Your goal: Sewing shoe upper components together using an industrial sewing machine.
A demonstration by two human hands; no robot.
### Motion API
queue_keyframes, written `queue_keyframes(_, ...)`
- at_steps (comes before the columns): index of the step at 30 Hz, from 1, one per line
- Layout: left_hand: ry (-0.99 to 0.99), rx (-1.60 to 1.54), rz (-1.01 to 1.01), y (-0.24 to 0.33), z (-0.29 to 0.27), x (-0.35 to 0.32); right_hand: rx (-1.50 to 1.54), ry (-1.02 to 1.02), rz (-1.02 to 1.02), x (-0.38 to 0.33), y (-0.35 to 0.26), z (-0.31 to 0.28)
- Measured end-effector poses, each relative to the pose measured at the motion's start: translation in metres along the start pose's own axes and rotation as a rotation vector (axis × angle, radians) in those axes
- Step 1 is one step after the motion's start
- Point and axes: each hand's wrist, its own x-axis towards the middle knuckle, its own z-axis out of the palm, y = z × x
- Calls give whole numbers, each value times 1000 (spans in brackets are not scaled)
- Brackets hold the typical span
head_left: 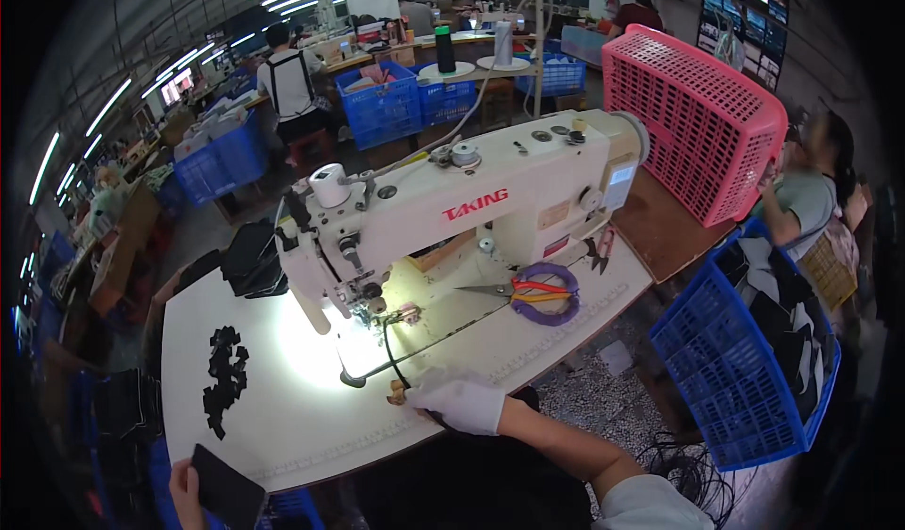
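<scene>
My right hand (460, 402), in a white glove, rests at the front edge of the white sewing table (283, 407). It pinches a thin black cord (388, 346) that runs up to the needle area of the white sewing machine (471, 205). A small tan piece (397, 395) lies just left of the fingers. My left hand (185, 490) is at the lower left, below the table edge, and grips a flat black piece (226, 485). A pile of small black cut pieces (224, 379) lies on the table's left part.
Scissors with orange and purple handles (528, 293) lie under the machine arm, small snips (600, 251) beyond them. A pink crate (693, 120) stands on a brown side table; a blue crate of fabric (745, 360) sits at right. A person (811, 195) sits at right, others work behind.
</scene>
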Motion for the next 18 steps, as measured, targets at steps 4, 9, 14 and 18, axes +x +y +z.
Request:
queue_keyframes(4,-247,99,-108,101,79,10,-28,-42,6,2,3,1)
queue_keyframes(9,-504,227,525,155,204,63,92,-3,28,3,4,2)
queue_keyframes(14,-543,548,904,160,282,91,77,-112,136,1,3,3)
queue_keyframes(18,-458,420,907,168,285,73,32,-87,120,3,6,-1)
